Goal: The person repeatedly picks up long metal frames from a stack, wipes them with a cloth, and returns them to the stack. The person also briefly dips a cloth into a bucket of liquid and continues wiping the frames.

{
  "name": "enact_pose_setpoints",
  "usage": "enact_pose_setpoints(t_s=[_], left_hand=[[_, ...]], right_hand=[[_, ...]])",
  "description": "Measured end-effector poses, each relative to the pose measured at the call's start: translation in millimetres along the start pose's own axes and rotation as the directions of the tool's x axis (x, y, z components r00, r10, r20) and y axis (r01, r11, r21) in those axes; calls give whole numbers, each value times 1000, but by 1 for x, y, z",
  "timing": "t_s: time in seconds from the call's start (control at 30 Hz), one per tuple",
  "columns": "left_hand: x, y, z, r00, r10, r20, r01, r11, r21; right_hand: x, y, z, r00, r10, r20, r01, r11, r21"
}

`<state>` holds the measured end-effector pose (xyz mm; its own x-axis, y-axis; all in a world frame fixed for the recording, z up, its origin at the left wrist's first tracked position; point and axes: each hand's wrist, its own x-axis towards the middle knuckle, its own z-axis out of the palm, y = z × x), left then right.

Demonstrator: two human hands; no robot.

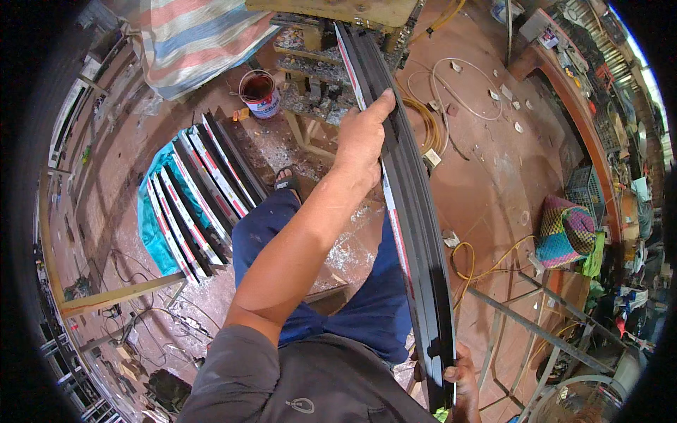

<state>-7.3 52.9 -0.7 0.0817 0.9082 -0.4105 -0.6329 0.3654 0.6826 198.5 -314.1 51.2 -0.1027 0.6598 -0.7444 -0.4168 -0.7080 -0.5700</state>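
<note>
Above brown floor [493,169], left hand [363,137] grasping black bar [417,204], right hand [462,381] gripping its end

Tarp [197,42]: is draping at the upper left, showing stripes.
Bucket [264,106]: is standing on the floor [493,187] near the tarp.
Yellow hose [427,118]: is lying in a coil right of centre.
Scraps [518,127]: are lying scattered at the upper right.
Woven bag [564,236]: is sitting at the right, just beside a grey crate [584,189].
Metal frame [536,328]: is standing at the lower right.
</note>
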Motion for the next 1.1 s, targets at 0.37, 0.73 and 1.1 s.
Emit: enact_pose_setpoints(t_s=[0.37, 0.73, 1.1], left_hand=[[-1, 0, -1, 1000, -13, 8, 13, 1000, 28], [0, 3, -7, 999, -23, 39, 22, 999, 25], [-104, -121, -239, 869, -460, 185, 425, 883, 197]], right_hand=[[5, 1, -2, 1000, 8, 26, -7, 999, -51], [7, 10, -10, 996, -31, 79, 34, 999, -31], [10, -4, 15, 984, -124, 125, 138, 985, -103]])
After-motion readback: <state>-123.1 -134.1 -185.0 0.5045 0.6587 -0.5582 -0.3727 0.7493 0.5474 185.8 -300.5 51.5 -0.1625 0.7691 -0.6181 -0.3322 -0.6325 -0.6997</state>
